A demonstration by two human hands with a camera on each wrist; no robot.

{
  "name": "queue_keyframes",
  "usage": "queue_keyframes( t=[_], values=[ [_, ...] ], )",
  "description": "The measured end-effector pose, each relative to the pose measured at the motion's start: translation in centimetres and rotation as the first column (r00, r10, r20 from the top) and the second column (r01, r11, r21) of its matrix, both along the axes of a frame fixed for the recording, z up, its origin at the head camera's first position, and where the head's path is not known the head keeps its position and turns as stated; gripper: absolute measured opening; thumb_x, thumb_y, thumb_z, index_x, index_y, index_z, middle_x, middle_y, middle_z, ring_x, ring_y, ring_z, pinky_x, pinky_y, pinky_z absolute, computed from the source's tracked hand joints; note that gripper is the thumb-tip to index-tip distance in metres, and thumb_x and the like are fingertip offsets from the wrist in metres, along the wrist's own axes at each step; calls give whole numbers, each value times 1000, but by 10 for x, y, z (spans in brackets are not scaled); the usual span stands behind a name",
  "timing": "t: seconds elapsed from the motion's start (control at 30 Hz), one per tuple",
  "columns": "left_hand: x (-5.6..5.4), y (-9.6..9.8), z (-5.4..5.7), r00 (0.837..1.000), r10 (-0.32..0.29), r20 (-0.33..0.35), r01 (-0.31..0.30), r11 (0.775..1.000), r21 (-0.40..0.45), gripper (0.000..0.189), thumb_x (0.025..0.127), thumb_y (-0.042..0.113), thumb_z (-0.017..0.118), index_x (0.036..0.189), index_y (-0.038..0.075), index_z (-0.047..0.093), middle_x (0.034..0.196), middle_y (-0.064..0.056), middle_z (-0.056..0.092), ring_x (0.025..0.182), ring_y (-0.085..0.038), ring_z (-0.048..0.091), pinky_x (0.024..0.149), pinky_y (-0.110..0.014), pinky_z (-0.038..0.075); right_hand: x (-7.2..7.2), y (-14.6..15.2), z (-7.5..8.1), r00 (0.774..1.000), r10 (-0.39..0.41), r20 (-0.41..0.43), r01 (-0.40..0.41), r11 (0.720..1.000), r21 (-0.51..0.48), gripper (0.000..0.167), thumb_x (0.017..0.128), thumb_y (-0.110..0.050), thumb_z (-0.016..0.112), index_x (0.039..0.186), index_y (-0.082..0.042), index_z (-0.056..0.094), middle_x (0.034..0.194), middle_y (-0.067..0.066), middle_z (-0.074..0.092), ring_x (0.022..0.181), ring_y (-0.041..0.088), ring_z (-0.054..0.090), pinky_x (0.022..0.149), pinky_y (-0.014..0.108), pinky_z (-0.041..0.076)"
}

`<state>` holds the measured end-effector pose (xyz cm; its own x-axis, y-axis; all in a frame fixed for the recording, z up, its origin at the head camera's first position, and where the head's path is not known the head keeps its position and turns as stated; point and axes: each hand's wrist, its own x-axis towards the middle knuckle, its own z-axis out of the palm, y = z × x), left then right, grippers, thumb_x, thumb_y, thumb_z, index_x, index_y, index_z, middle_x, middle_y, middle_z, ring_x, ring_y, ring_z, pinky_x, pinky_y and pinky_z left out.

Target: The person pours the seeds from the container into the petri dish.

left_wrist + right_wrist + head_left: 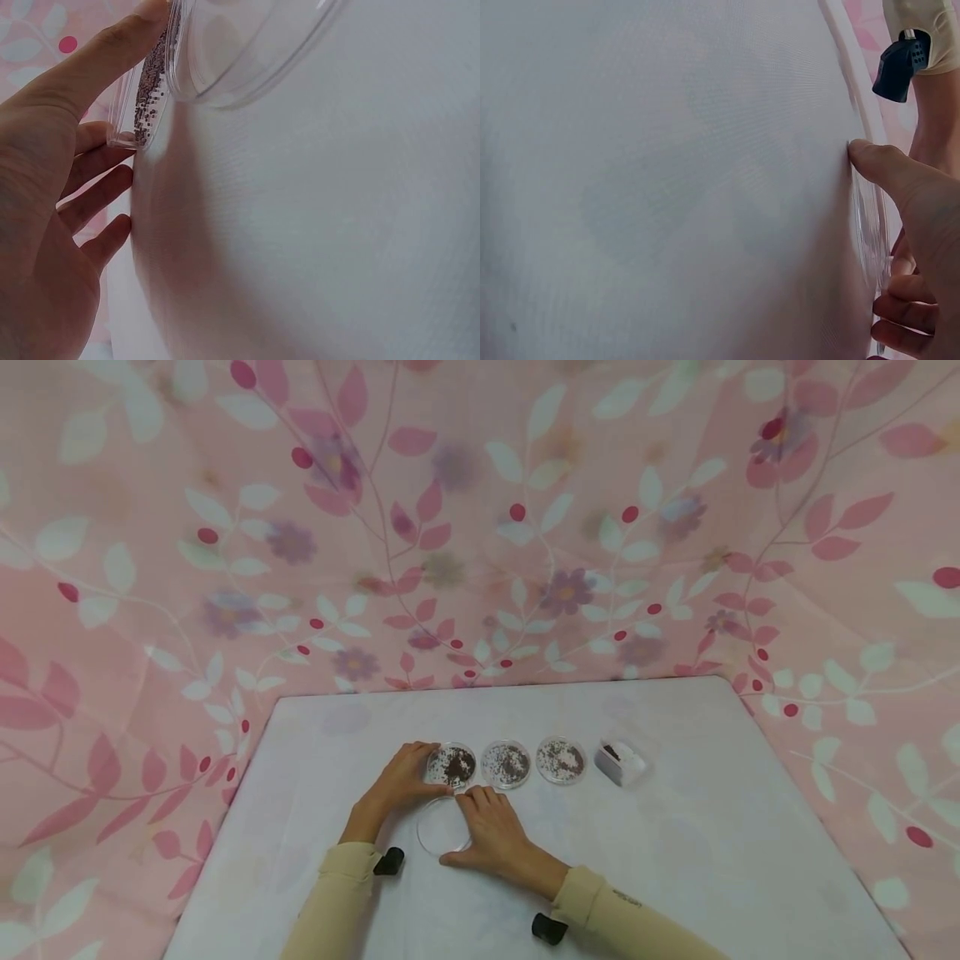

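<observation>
My left hand (397, 781) holds the leftmost petri dish (455, 766) by its side, thumb at the front and fingers behind. Dark brown granules (152, 82) lie scattered in that dish. Just in front of it, my right hand (497, 833) grips a clear, empty petri dish piece (438, 828) by its right edge; whether it is a lid or a base, I cannot tell. In the right wrist view the thumb (881, 161) and fingers span the rim of this clear piece (865, 225), close to the cloth.
To the right stand a middle petri dish (506, 765) and a right petri dish (561, 760), both with dark granules. Beyond them is a small clear container (621, 763) with dark material inside. White cloth covers the table (697, 860); a floral curtain (480, 527) hangs behind.
</observation>
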<state>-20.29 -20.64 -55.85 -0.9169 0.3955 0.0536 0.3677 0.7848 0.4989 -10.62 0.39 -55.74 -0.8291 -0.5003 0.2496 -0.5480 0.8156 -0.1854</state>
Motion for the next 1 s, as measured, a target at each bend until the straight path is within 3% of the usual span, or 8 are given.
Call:
queue_keyframes(
  t=[0.17,0.4,0.77,1.0],
  values=[
    [0,-1,0,1000,10,19,-10,1000,-4,90,68,55,84,140,11,53,137,-10,57,131,-30,49,110,-50,41,1,2,4,999,4,54,-3,1000,-28,93,64,-76,73,128,-10,59,124,4,57,113,20,52,93,38,47],
    [2,0,-2,1000,14,25,-15,1000,10,93,67,59,83,141,12,52,138,-10,56,132,-31,48,110,-51,40,2,-5,-1,996,-10,87,12,1000,-20,110,61,-85,66,141,-12,49,133,6,54,124,23,49,101,44,44],
    [2,0,-2,1000,18,13,-18,1000,-4,88,69,54,84,140,11,53,138,-9,56,131,-29,49,110,-49,41,4,-12,-4,997,-73,37,73,997,-3,104,64,-85,65,139,-13,52,130,5,55,124,22,49,100,43,44],
    [1,-1,0,1000,11,20,-12,1000,11,91,67,56,84,140,11,53,137,-9,57,130,-30,49,110,-50,41,6,-7,8,998,-54,41,53,998,29,100,62,-81,69,133,-12,55,125,4,58,118,22,52,100,42,44]
  ],
)
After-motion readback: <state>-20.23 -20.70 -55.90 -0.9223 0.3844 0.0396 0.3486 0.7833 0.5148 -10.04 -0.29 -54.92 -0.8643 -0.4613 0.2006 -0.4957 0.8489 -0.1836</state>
